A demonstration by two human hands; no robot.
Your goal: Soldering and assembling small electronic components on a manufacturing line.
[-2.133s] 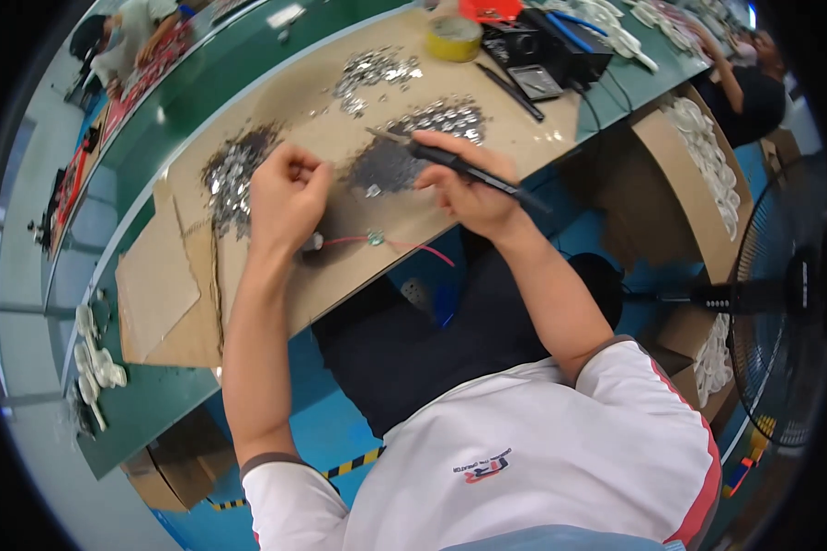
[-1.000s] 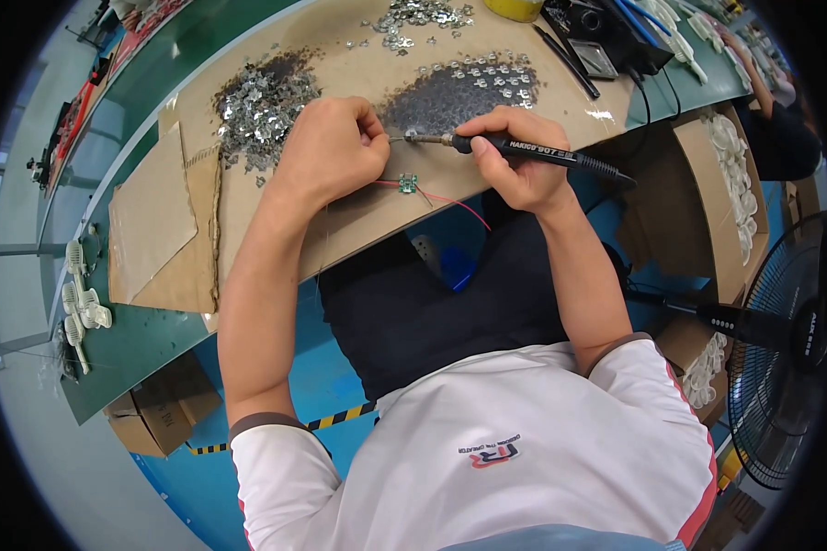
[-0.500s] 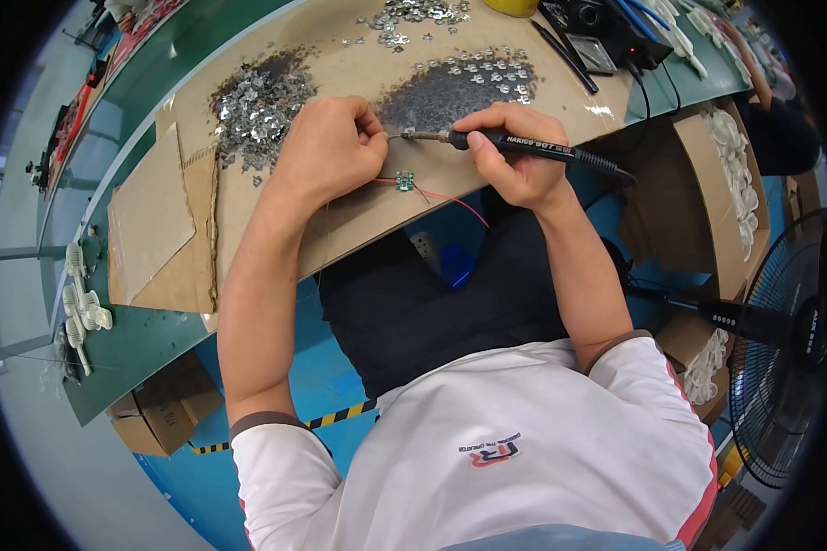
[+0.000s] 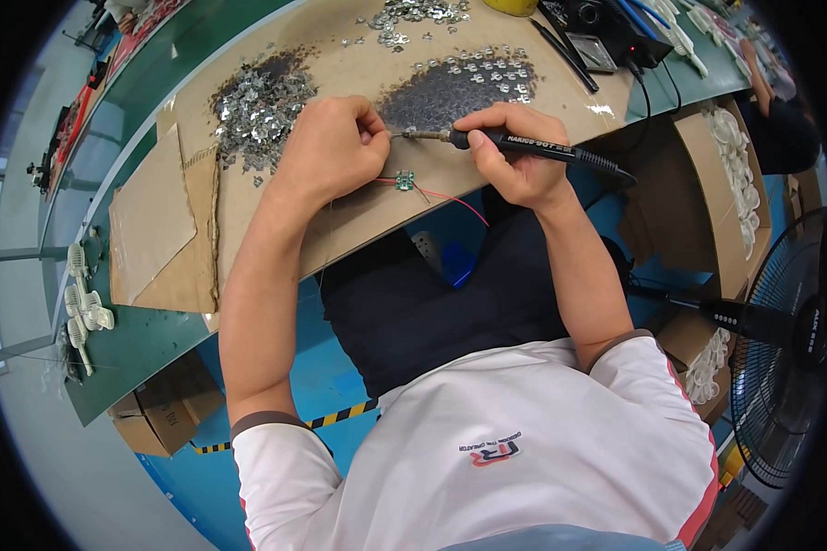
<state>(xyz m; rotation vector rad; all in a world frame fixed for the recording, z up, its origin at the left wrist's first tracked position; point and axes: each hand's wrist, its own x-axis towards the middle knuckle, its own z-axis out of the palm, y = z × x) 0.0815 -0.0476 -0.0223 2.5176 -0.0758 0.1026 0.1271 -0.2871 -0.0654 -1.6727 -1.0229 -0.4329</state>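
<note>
My right hand (image 4: 521, 154) grips a black soldering iron (image 4: 533, 147) like a pen, its metal tip pointing left over the cardboard-covered table. Facing that tip, my left hand (image 4: 338, 147) is closed in a pinch on a thin strand that looks like solder wire (image 4: 394, 136); more of the strand trails down below the wrist. Where tip and strand meet is too small to make out. Just below the tip lies a small green circuit board (image 4: 404, 181) with red wires, near the cardboard's front edge. Beyond the iron, small metal clips (image 4: 432, 96) lie over a dark patch.
A heap of metal clips (image 4: 265, 106) lies left of my left hand, more clips (image 4: 423, 11) at the back. The soldering station (image 4: 606, 28) stands at the back right, its cord leading down. Cardboard pieces (image 4: 161, 220) lie on the left; a black fan (image 4: 781, 349) stands at the right.
My hands, the soldering iron and the circuit board stay almost in place. At the upper right, another person's arm has shifted slightly.
</note>
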